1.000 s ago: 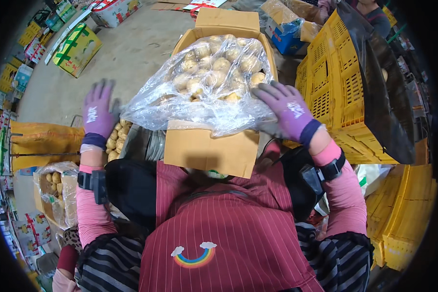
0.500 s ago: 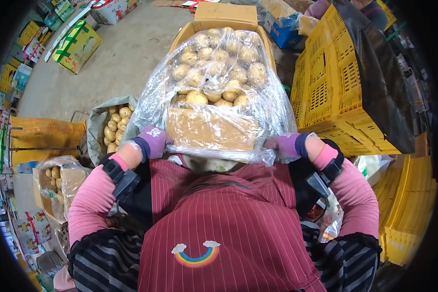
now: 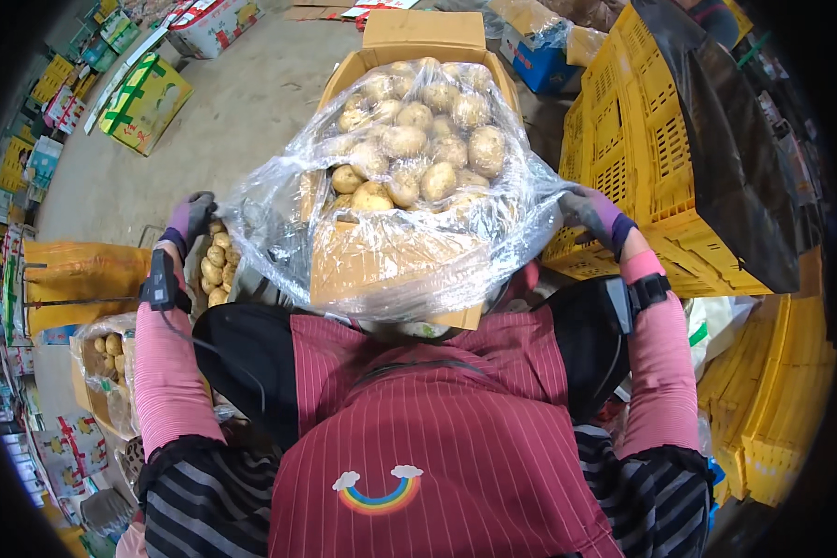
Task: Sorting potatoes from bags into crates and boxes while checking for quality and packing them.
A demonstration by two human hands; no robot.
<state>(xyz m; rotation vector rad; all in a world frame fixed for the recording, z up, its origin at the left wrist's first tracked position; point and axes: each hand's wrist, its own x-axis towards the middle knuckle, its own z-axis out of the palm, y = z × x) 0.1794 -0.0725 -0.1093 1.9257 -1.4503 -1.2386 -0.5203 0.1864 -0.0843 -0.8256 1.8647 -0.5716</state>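
Observation:
In front of me stands an open cardboard box full of potatoes. A clear plastic liner bag lies over the potatoes and hangs over the box's near side. My left hand, in a purple and dark glove, is closed on the bag's left edge and holds it out sideways. On the other side my right hand, gloved alike, pinches the bag's right edge near the yellow crates. Between the two hands the film is stretched wide, and potatoes show through it.
Yellow plastic crates with a dark sheet stand close at right. A sack of potatoes sits beside my left hand, an orange sack farther left. A smaller potato box is at lower left. A yellow-green carton lies on the floor.
Both hands have moved outward and up from the box's near corners, pulling the bag's edges apart. The film over the potatoes has spread, and the near cardboard flap now shows below it.

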